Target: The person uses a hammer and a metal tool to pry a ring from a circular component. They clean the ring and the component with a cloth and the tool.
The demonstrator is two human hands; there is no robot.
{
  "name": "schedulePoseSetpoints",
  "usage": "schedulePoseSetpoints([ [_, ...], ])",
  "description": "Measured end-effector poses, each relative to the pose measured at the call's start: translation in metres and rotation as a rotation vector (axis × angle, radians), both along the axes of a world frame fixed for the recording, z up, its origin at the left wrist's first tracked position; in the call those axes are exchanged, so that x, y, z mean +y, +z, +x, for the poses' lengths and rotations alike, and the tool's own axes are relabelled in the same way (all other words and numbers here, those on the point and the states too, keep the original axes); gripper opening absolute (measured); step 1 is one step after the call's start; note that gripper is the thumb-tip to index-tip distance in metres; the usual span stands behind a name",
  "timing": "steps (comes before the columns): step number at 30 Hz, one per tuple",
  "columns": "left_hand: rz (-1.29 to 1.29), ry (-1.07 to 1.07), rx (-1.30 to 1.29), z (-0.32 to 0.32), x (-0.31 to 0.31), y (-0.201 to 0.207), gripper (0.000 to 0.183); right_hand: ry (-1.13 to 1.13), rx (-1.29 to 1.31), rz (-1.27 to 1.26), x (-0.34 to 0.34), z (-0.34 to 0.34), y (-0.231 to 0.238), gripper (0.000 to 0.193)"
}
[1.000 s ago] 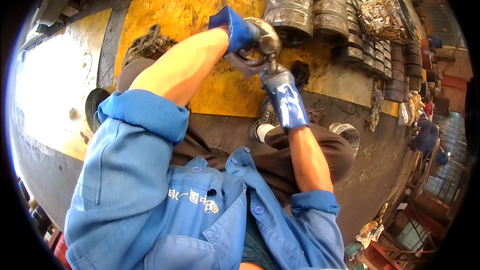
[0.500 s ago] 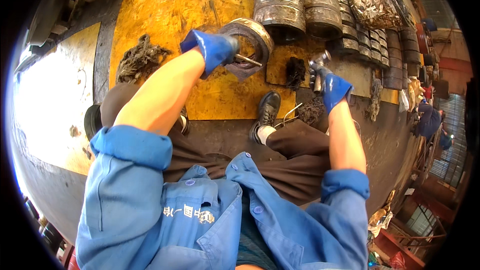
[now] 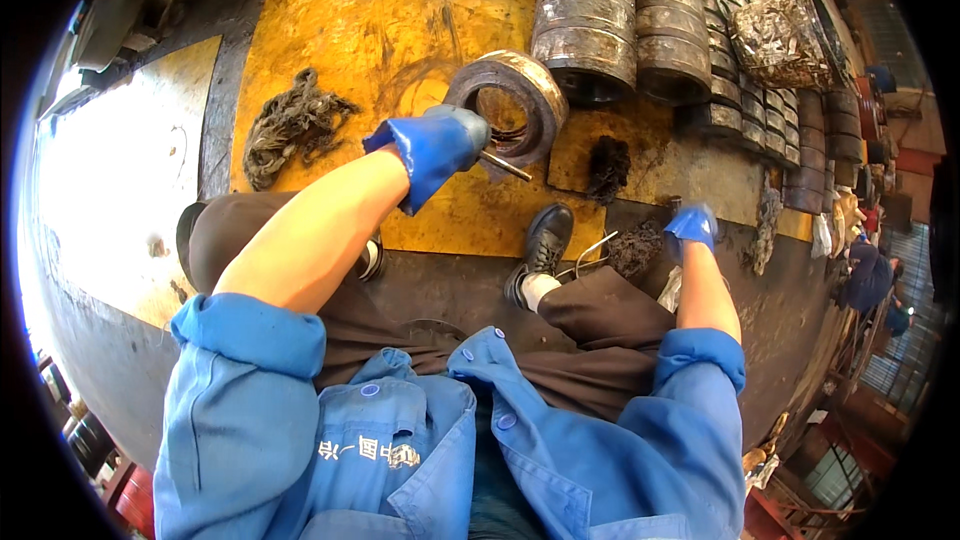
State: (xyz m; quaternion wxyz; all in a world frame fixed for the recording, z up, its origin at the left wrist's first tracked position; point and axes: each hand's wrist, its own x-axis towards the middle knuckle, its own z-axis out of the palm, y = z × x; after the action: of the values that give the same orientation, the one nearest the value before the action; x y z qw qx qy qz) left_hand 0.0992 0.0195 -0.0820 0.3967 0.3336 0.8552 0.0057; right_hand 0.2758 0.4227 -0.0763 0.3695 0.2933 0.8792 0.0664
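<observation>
My left hand (image 3: pixel 447 140), in a blue glove, is closed around a thin metal rod (image 3: pixel 508 167). The rod's bare end points right, by the near edge of a thick metal ring (image 3: pixel 546 92). That ring stands tilted on the yellow plate, its bore facing me, with dark grime on its face. Lower on the right, by my knee, my gloved right hand (image 3: pixel 692 225) is closed on a hammer (image 3: pixel 676 202). Only a small bit of the hammer shows; the hand hides the remainder.
Long rows of stacked dark metal rings (image 3: pixel 585 20) lie at the far right, beside a grimy bucket (image 3: pixel 785 38). Greasy rags (image 3: pixel 295 130) rest on the yellow plate (image 3: pixel 400 0). A black shoe (image 3: pixel 548 240) is near the plate's front edge. Another person (image 3: pixel 865 275) is far right.
My right hand has come down toward my knee, and the hammer has swung mostly out of sight behind it. My left hand and the rod have shifted nearer to me, off the ring's opening.
</observation>
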Motion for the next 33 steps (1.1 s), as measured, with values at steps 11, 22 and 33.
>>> schedulePoseSetpoints([
  [11, -0.044, -0.094, 0.042, 0.036, 0.019, -0.01, 0.036, 0.697, 0.183, -0.326, -0.258, -0.053, 0.005, 0.073],
  [22, 0.138, -0.004, 0.136, 0.067, -0.011, -0.046, 0.036, 0.292, 0.21, -0.38, -0.303, -0.038, -0.033, 0.03],
  [33, 0.336, 0.41, -0.178, -0.024, -0.047, 0.002, 0.031, -1.138, 0.847, -1.633, -0.169, -0.003, 0.041, 0.028],
])
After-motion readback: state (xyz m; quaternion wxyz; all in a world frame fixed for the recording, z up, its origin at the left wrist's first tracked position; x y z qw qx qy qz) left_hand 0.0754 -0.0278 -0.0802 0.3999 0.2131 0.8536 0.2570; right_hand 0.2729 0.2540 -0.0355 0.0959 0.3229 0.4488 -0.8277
